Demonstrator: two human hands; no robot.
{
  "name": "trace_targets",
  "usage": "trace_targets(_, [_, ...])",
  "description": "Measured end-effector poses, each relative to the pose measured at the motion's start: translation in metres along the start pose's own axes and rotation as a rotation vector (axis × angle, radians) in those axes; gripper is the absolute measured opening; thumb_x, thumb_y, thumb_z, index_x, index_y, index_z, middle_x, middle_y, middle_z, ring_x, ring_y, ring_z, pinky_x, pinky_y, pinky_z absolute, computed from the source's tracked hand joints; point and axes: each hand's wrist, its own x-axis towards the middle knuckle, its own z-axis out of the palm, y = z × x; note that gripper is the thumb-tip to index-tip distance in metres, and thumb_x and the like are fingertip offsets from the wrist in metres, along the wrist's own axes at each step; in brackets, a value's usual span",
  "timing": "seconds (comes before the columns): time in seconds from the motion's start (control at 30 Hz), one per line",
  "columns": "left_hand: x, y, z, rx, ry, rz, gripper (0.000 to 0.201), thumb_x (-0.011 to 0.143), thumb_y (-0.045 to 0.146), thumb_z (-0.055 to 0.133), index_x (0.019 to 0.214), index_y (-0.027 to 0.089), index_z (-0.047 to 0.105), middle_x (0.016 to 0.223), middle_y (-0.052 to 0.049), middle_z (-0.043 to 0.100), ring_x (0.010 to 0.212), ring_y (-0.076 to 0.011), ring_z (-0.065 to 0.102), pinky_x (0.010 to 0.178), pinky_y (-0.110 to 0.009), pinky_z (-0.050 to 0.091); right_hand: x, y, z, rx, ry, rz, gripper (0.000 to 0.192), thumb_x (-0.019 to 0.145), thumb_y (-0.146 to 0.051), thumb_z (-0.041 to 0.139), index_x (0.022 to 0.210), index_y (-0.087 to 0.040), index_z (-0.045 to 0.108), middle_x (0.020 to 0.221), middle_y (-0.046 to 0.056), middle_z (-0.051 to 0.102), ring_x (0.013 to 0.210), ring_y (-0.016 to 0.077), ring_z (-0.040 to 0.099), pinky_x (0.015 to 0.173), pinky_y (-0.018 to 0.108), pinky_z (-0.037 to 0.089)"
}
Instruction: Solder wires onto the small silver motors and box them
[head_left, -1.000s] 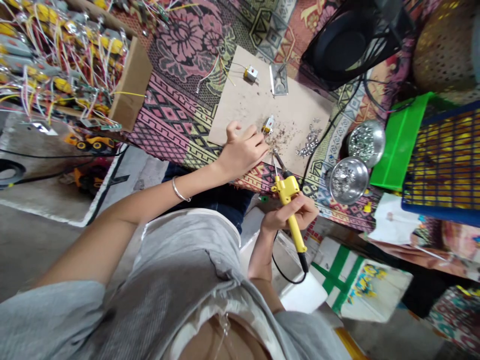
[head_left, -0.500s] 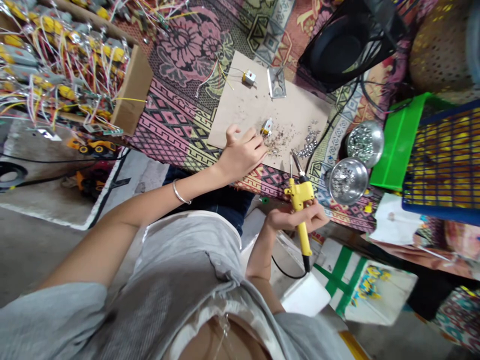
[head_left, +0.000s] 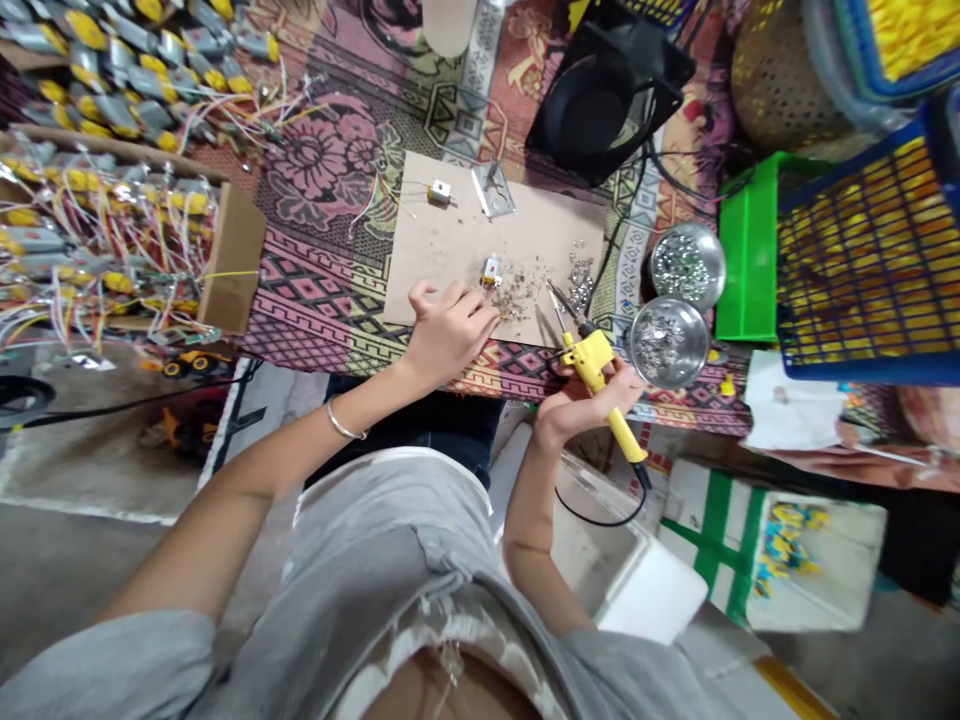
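Note:
My right hand [head_left: 592, 395] is wrapped round a yellow soldering gun [head_left: 592, 358], whose metal tip and dark nozzle point up and left over the board's front edge. My left hand [head_left: 450, 335] rests on the brown board [head_left: 420, 240], fingers curled and pinched together; what lies between the fingertips is hidden. Just beyond those fingertips stands a small white-and-yellow motor [head_left: 491, 270]. Farther back on the board are another small motor [head_left: 440, 192] with thin wires and a metal plate bracket [head_left: 493, 190]. Small silvery parts [head_left: 580, 280] lie in a heap near the tip.
Two metal bowls [head_left: 688, 265] of small parts stand right of the board. Beyond them are a green bin [head_left: 750, 250] and a blue basket [head_left: 855, 270]. A black fan [head_left: 600, 110] sits behind. On the left, a cardboard box [head_left: 238, 260] holds many wired motors.
The view has shifted, so the board appears farther left. The soldering gun has tilted left, its tip pointing more toward the nearer motor. My left hand stays pinched beside that motor.

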Motion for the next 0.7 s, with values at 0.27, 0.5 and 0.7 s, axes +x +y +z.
trace_targets(0.27, [0.001, 0.0, -0.003, -0.031, -0.015, -0.03, 0.026, 0.113, 0.029, 0.054, 0.101, 0.023, 0.077, 0.103, -0.005, 0.079, 0.112, -0.0286, 0.067, 0.107, -0.054, 0.023, -0.008, -0.002, 0.003, 0.01, 0.066, -0.042, 0.03, 0.093, -0.055, 0.051, 0.089, -0.027, 0.042, 0.09, -0.001, 0.047, 0.064, 0.0099, 0.052, 0.049, 0.026, 0.046])
trace_targets(0.5, [0.003, 0.001, -0.007, -0.056, -0.055, -0.055, 0.025, 0.112, 0.028, 0.054, 0.102, 0.023, 0.077, 0.104, -0.006, 0.079, 0.114, -0.0295, 0.065, 0.108, -0.056, 0.025, -0.009, -0.001, 0.003, -0.052, 0.038, -0.035, 0.031, 0.093, -0.059, 0.045, 0.092, -0.028, 0.04, 0.092, 0.0, 0.043, 0.062, 0.0099, 0.049, 0.047, 0.027, 0.045])
trace_targets(0.7, [0.001, 0.001, -0.018, -0.121, -0.118, -0.072, 0.025, 0.11, 0.027, 0.054, 0.125, 0.022, 0.074, 0.126, -0.012, 0.074, 0.121, -0.0307, 0.064, 0.111, -0.051, 0.031, -0.008, -0.002, 0.001, -0.072, 0.005, -0.041, 0.038, 0.093, -0.066, 0.043, 0.094, -0.028, 0.037, 0.092, 0.0, 0.041, 0.064, 0.0099, 0.048, 0.047, 0.026, 0.044])
